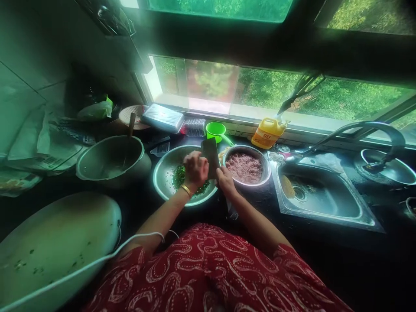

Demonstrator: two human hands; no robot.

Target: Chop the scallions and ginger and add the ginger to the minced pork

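Observation:
My right hand (226,181) grips the handle of a cleaver (211,157), its broad dark blade raised upright over the right side of a wide metal basin (160,177). My left hand (196,170), a gold bangle at its wrist, is above the basin beside the blade. Its fingers are curled in close to the blade's face; what they hold, if anything, is hidden. Chopped greens (178,176) lie in the basin, partly covered by my left hand. Just right of the cleaver is a metal bowl (267,174) of minced meat (244,167).
A deep pot (110,175) with a wooden-handled tool stands left, behind a large round board (65,242) flecked with green bits. A green dipper (216,129), a yellow jug (268,132) and a metal box (163,117) line the window. The sink (328,190) is right. A white cable (97,262) crosses my left arm.

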